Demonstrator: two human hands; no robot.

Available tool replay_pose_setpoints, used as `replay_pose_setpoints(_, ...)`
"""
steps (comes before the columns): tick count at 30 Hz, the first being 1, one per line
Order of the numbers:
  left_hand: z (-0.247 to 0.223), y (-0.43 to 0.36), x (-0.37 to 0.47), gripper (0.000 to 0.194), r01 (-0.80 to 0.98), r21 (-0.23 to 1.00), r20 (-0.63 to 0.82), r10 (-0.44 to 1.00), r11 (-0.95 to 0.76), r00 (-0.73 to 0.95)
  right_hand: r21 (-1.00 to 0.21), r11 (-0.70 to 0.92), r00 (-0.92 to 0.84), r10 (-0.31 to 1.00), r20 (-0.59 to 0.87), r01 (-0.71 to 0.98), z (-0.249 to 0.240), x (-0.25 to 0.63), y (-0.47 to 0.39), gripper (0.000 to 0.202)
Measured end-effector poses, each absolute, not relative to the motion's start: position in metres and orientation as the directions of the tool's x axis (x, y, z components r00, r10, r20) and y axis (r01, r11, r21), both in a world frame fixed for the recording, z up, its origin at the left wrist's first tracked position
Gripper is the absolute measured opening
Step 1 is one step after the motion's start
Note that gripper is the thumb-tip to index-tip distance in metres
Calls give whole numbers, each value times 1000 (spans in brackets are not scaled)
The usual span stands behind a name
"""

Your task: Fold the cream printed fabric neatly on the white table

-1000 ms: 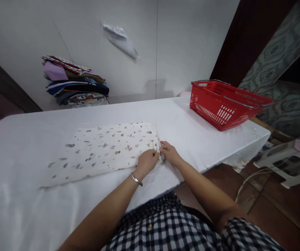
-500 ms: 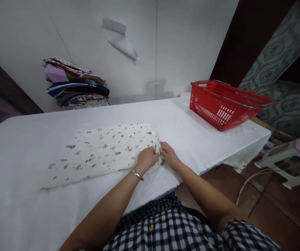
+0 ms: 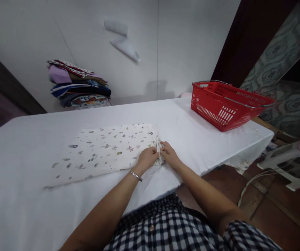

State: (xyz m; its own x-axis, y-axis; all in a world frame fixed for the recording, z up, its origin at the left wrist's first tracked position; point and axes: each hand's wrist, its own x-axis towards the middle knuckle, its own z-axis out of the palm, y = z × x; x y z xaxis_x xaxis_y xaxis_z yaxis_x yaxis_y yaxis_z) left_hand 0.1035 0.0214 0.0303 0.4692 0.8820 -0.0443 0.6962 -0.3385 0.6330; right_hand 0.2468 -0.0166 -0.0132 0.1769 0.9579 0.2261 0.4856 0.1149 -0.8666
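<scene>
A white cloth (image 3: 108, 148) printed with small plants and shapes lies flat on the white-covered table (image 3: 191, 143). Its right end is bunched into small gathers. My left hand (image 3: 148, 157), with a silver bracelet at the wrist, pinches the gathered edge from the left. From the other side my right hand (image 3: 170, 156) has its bent fingers on the same gathers. The fingertips of both hands are close together, and folds of cloth partly hide them.
A red plastic basket (image 3: 217, 108) with metal handles stands at the table's back right. Folded cloths (image 3: 80, 85) are stacked beyond the back edge, by the wall. White paper (image 3: 123, 45) hangs on the wall. A pale plastic stool (image 3: 288, 164) stands on the floor at right.
The view has shifted slightly, so everything sits a little further right. Both hands stay at the gathered end, with only slight finger movement.
</scene>
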Motion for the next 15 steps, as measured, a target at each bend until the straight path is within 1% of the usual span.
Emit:
replay_pose_setpoints(4,28,21,102,24,663,654,-22,867,-364,498,-881,92,207,956,208,463,-9,244,-18,17)
replay_pose_setpoints(9,31,21,101,22,676,636,-32,862,-372,505,-898,79,236,951,198,433,-16,245,-14,13)
replay_pose_setpoints(15,32,16,105,12,720,624,-8,919,-304,395,-923,71,269,946,182,377,-18,247,-14,11)
